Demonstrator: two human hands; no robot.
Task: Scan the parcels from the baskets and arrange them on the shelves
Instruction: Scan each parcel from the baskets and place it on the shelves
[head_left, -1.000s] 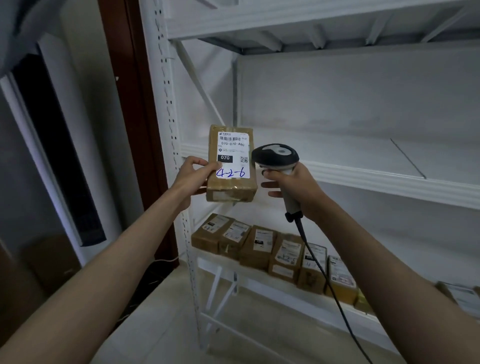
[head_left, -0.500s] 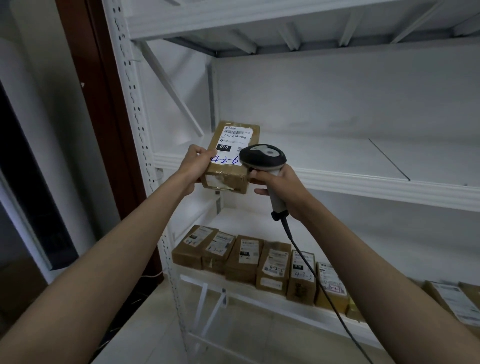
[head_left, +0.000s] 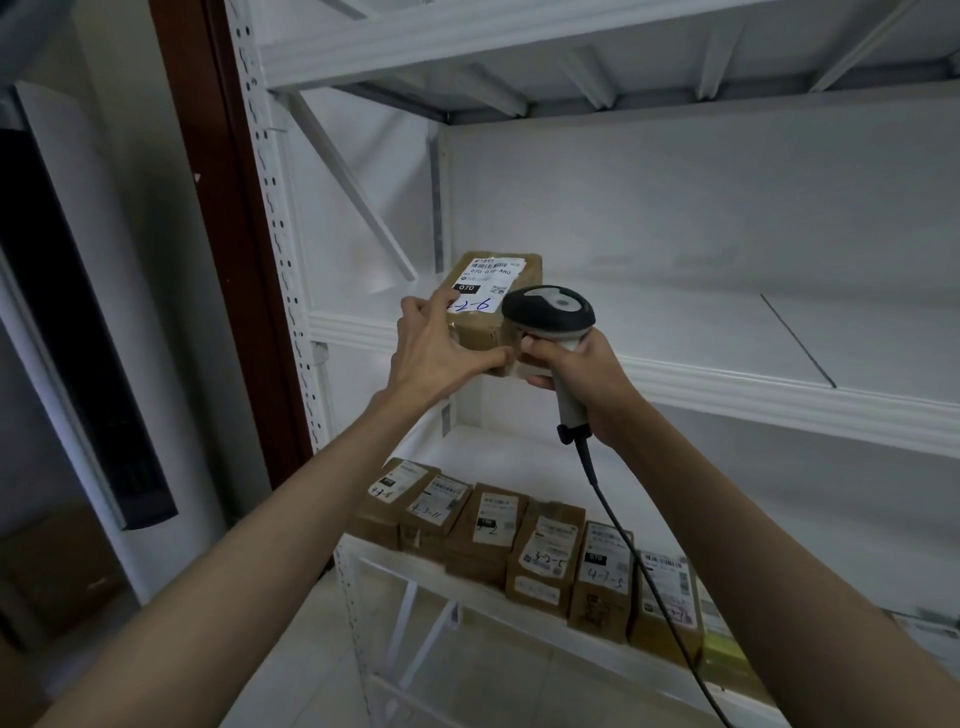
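Note:
A brown parcel (head_left: 491, 291) with a white label marked 070 lies tilted back over the front edge of the white middle shelf (head_left: 727, 338), near its left end. My left hand (head_left: 441, 348) holds the parcel's near end, fingers on its top and thumb along its front. My right hand (head_left: 582, 374) grips the handle of a black and grey barcode scanner (head_left: 550, 314), whose head sits just right of the parcel. The scanner's black cable (head_left: 639, 561) hangs down.
Several labelled brown parcels (head_left: 519, 540) stand in a row on the lower shelf (head_left: 467, 597). The white perforated upright (head_left: 280, 260) rises at the left, with a brown door frame (head_left: 208, 156) beside it. Another shelf (head_left: 519, 36) is overhead.
The parcel has gone from upright in front of the shelf to tilted back onto the middle shelf. My left hand shifted to its near end. The scanner stayed beside it.

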